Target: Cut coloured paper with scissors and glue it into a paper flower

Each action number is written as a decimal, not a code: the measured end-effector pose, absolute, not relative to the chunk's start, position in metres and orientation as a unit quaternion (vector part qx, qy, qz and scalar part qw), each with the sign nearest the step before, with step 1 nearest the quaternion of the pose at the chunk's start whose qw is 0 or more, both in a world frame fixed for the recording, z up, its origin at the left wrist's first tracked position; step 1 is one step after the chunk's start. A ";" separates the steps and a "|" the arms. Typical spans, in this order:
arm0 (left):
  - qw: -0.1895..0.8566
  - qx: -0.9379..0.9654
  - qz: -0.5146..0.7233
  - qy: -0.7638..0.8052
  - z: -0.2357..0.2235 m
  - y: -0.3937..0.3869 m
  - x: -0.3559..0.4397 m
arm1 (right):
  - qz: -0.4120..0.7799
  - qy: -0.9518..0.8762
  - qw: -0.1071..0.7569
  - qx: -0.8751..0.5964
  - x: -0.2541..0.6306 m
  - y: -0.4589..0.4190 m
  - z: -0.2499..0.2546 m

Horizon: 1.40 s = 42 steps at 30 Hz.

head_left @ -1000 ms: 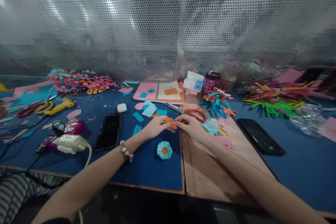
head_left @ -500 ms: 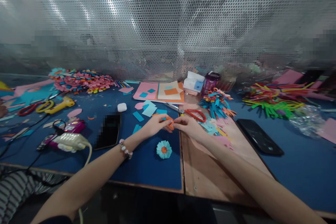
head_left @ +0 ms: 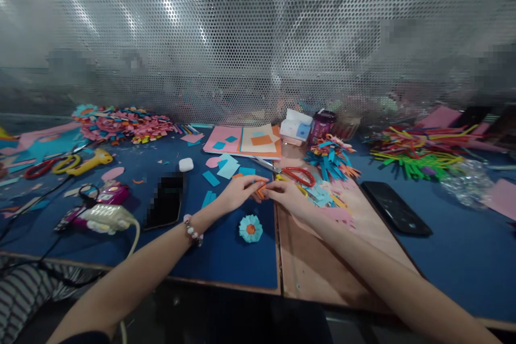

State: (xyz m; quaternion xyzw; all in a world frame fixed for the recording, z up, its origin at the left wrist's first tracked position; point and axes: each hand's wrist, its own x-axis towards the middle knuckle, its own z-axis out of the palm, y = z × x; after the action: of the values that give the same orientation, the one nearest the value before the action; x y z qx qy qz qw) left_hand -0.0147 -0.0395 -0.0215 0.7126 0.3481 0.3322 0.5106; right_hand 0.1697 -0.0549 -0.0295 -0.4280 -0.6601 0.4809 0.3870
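Note:
Between the fingertips of both hands is a small piece of orange paper (head_left: 261,190), partly hidden by the fingers. My left hand (head_left: 241,192), with a bead bracelet at the wrist, pinches it from the left. From the other side my right hand (head_left: 287,196) grips its edge, fingers closed. Just below the hands a light-blue paper flower (head_left: 250,228) with an orange centre lies on the blue tabletop. Scissors with red handles (head_left: 298,176) lie beyond my right hand. Cut blue paper pieces (head_left: 228,166) are scattered beyond my left hand.
Phones lie on both sides, a dark one (head_left: 164,201) left and a black one (head_left: 395,208) right. A power strip (head_left: 108,217) with cables and a yellow glue gun (head_left: 92,162) are at left. Paper strips (head_left: 419,148) are heaped right. A perforated metal screen (head_left: 226,54) stands behind.
The orange paper has been turned between my fingers and now shows a narrower, folded-looking edge. Both hands stay in nearly the same place. The flower has not moved on the table.

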 end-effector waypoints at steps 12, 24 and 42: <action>0.539 0.666 0.355 0.376 -0.018 -0.039 -0.015 | 0.492 -0.571 0.461 -0.468 0.165 -0.063 -0.016; 0.532 0.656 0.401 0.355 -0.021 -0.039 -0.015 | 0.498 -0.557 0.479 -0.460 0.163 -0.060 -0.022; 0.529 0.638 0.405 0.385 -0.015 -0.042 -0.016 | 0.468 -0.600 0.454 -0.464 0.160 -0.063 -0.022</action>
State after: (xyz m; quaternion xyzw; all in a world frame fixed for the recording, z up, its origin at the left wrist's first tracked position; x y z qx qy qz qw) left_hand -0.0157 -0.0423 -0.0152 0.6385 0.3853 0.4055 0.5287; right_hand 0.1596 -0.0631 -0.0223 -0.4643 -0.5995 0.4683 0.4536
